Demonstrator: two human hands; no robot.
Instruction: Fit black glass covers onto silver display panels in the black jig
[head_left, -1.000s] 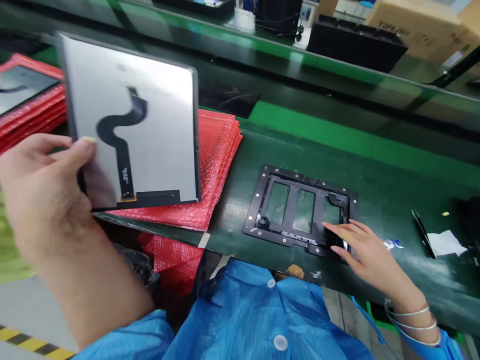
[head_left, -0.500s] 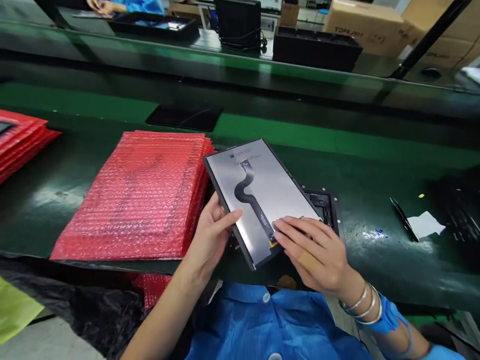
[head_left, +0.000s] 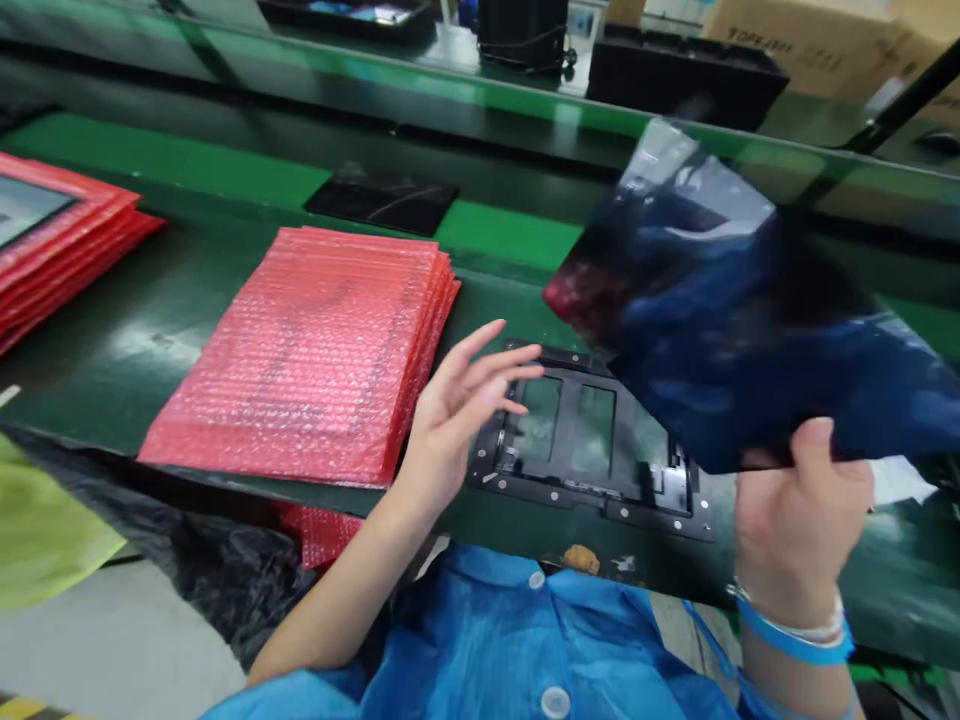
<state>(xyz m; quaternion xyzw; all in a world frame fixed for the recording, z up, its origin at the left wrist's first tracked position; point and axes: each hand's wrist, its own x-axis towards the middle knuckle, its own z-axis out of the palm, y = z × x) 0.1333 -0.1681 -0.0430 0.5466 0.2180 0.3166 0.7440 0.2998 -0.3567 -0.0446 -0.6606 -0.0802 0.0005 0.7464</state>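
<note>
My right hand (head_left: 799, 500) pinches dark glossy display panel (head_left: 720, 330) by near edge, tilted above black rectangular fixture frame (head_left: 592, 440); left hand (head_left: 457, 410) spread, empty. I judge: level panel, align corners, lower gently.

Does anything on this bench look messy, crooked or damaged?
Mostly tidy. The red bubble-wrap stack is slightly fanned at its edges, and a small brownish blemish marks the bench edge below the black fixture.

Factory assembly line, green conveyor bench (head_left: 675, 275), stacked red bubble-wrap sleeves (head_left: 315, 350), cardboard cartons (head_left: 780, 45)
</note>
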